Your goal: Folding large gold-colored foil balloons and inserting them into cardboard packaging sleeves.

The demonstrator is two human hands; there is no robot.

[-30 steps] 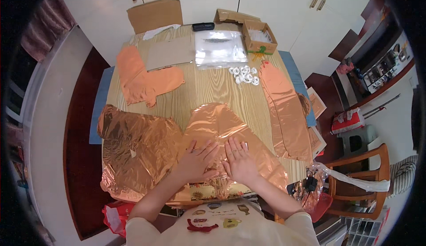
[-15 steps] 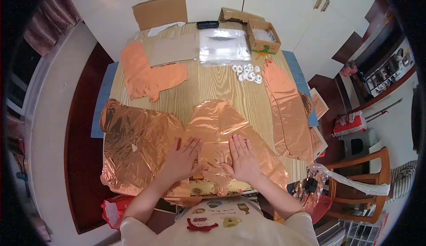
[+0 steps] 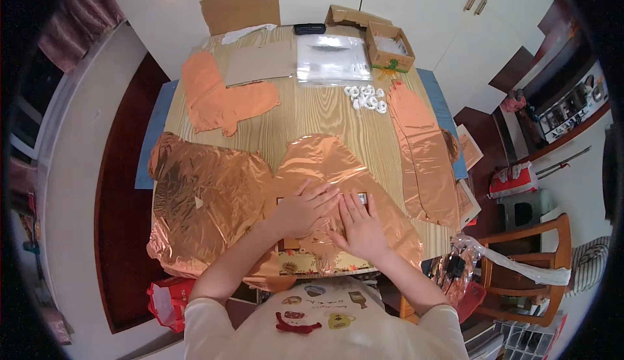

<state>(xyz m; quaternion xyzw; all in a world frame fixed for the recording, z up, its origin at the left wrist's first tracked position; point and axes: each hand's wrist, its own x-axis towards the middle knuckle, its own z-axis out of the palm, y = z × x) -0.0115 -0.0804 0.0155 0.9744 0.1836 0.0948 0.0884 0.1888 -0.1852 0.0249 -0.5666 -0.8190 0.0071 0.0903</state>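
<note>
A: Where to find the main piece?
B: On the wooden table (image 3: 325, 116), near edge. Copper foil sheet (image 3: 316, 160), spread flat beneath both palms. Meets crumpled foil (image 3: 227, 184) at left; can't tell if joined.
A: How to handle?
B: Probably very light, limp, slick. Likely to crease easily, maybe tear if dragged. Best to take hold at outer rim, around rounded far end; keep palms flat elsewhere.
A: Fingers?
B: Left hand (image 3: 299, 214): extended, slightly parted, slanting toward right hand (image 3: 362, 227). On the right: extended, close together, thumb out sideways. Pinching nothing visible.
A: Counts, descending?
B: Table, one. Foil: four, or three if joined, including long foil (image 3: 426, 165) at right, maybe layered, and orange foil (image 3: 218, 106) at far left. Clear bags (image 3: 333, 64): one stack, can't count inside. Cardboard box (image 3: 393, 62), one. Black case (image 3: 310, 29), one. White rolls (image 3: 371, 102): roughly ten, overlapping.
</note>
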